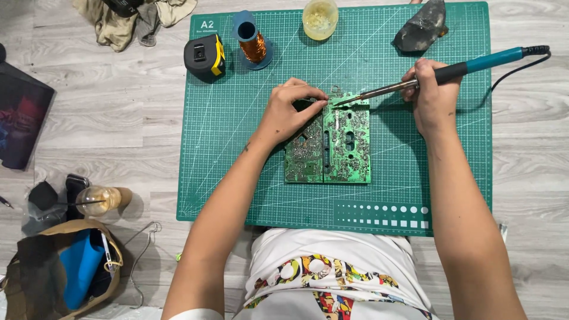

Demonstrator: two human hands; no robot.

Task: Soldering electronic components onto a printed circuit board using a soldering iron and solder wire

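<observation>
A green circuit board (338,148) lies solder side up in the middle of a green cutting mat (237,148). My left hand (290,112) rests on the board's upper left corner, fingers pinched together at its top edge; what they pinch is too small to tell. My right hand (432,95) grips a soldering iron (450,71) with a teal and black handle. Its metal tip points left and touches the board's top edge, right beside my left fingertips. The iron's black cable runs off to the right.
Along the mat's far edge stand a black and yellow tape measure (204,56), a spool of copper wire (253,44), a small round jar (320,18) and a dark grey lump (422,26). Left on the wood floor lie a bottle (101,200), an open bag (65,266) and cloth (130,18).
</observation>
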